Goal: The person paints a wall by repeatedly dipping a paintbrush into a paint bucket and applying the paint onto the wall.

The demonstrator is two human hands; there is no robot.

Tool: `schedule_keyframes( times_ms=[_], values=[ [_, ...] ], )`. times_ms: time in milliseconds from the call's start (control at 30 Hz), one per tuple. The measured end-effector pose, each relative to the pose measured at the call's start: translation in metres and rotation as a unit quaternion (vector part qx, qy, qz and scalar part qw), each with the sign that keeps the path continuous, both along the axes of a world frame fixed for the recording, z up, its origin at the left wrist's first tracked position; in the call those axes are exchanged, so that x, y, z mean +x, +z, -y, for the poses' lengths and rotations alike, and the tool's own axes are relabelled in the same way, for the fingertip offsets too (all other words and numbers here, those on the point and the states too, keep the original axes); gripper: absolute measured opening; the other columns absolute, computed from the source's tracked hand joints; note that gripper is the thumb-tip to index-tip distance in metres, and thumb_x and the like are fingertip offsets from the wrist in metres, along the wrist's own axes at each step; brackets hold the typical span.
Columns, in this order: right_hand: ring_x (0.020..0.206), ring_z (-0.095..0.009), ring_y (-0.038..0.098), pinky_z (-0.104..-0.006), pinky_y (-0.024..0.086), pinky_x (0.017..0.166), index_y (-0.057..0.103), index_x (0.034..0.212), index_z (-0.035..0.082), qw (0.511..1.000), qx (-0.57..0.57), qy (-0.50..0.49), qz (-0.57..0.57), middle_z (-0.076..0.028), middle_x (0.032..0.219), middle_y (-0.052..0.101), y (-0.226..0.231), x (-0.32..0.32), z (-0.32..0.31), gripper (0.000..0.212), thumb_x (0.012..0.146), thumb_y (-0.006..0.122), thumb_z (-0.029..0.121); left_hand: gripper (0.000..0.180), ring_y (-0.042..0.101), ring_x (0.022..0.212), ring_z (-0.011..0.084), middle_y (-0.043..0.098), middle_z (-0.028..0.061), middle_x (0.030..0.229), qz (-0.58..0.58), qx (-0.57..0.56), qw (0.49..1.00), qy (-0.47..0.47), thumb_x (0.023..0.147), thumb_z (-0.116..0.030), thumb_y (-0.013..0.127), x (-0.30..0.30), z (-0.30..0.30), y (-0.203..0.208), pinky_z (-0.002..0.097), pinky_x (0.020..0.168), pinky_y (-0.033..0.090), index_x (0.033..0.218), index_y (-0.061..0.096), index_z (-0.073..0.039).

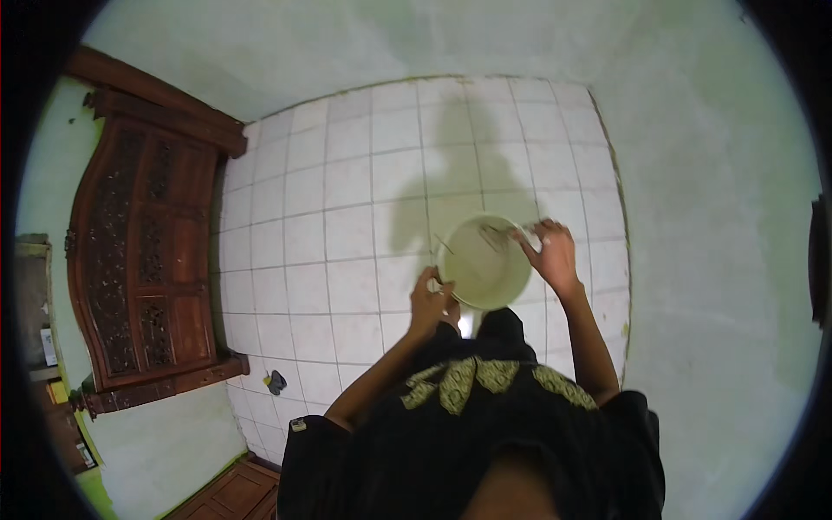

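In front of my body is a round, pale bucket point(525, 276), its open top facing up and its inside whitish. My left hand point(429, 305) is closed on the near left part of its rim. At the far right of the rim, my right hand point(555, 253) is closed around the handle of what looks like a wire whisk point(494, 236). The wire loops reach over the inside of the bucket; whether they touch the contents is hard to tell. A thin stick-like piece point(444, 243) crosses the left rim, its kind unclear.
White floor tiles point(347, 182) surround the bucket, with my shadow on them. Pale green walls point(693, 217) stand ahead and at right. A carved dark wooden furniture piece point(186, 260) stands at left, and a small dark object point(276, 382) lies on the floor near it.
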State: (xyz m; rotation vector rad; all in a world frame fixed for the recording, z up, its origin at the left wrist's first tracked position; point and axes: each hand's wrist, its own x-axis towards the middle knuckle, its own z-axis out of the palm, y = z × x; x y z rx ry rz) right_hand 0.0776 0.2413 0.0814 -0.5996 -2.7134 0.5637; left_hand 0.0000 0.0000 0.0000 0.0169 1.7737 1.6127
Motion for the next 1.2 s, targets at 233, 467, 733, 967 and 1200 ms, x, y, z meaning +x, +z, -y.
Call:
schedule_keyframes(
  times_ms=[233, 467, 733, 967, 1200],
  values=[
    [0.066, -0.027, 0.055, -0.0367, 0.046, 0.058, 0.060, 0.077, 0.005, 0.999, 0.004, -0.014, -0.033, -0.009, 0.070, 0.056, -0.021, -0.105, -0.072, 0.018, 0.062, 0.068, 0.009, 0.024, 0.059, 0.075, 0.0201, 0.050, 0.0106, 0.091, -0.015, -0.007, 1.000, -0.012, 0.074, -0.004, 0.061, -0.117, -0.109, 0.019, 0.0301, 0.061, 0.056, 0.091, 0.045, -0.001],
    [0.071, -0.032, 0.058, -0.0392, 0.047, 0.062, 0.061, 0.082, 0.002, 0.982, -0.093, 0.095, 0.132, -0.016, 0.077, 0.059, -0.060, -0.228, -0.136, 0.019, 0.067, 0.064, 0.014, 0.024, 0.059, 0.078, 0.0212, 0.050, 0.0130, 0.092, -0.028, -0.050, 0.997, 0.054, 0.073, -0.006, 0.062, -0.191, -0.193, 0.014, 0.0322, 0.059, 0.057, 0.090, 0.046, 0.000],
    [0.070, -0.034, 0.056, -0.0414, 0.046, 0.061, 0.059, 0.079, 0.002, 0.961, -0.094, 0.232, 0.118, -0.018, 0.078, 0.057, -0.094, -0.364, -0.198, 0.016, 0.066, 0.064, 0.008, 0.021, 0.057, 0.083, 0.0181, 0.050, 0.0095, 0.095, -0.026, -0.085, 0.985, 0.148, 0.078, -0.008, 0.058, -0.276, -0.241, 0.003, 0.0294, 0.063, 0.054, 0.095, 0.045, -0.004],
    [0.065, -0.036, 0.053, -0.0393, 0.044, 0.056, 0.054, 0.074, 0.000, 0.949, -0.123, 0.291, 0.009, -0.018, 0.073, 0.053, -0.006, -0.454, -0.197, 0.009, 0.069, 0.060, 0.005, 0.026, 0.055, 0.090, 0.0265, 0.052, 0.0175, 0.095, -0.087, -0.087, 0.970, 0.208, 0.071, -0.016, 0.065, -0.357, -0.240, -0.058, 0.0367, 0.072, 0.048, 0.080, 0.044, -0.003],
    [0.064, -0.033, 0.054, -0.0369, 0.043, 0.055, 0.056, 0.079, -0.002, 0.936, -0.189, 0.290, 0.057, -0.016, 0.072, 0.052, 0.007, -0.525, -0.222, 0.010, 0.069, 0.059, 0.000, 0.028, 0.059, 0.065, 0.0260, 0.052, 0.0179, 0.090, -0.034, -0.085, 0.961, 0.260, 0.067, -0.019, 0.066, -0.455, -0.259, 0.013, 0.0369, 0.058, 0.047, 0.082, 0.046, -0.006]
  ],
)
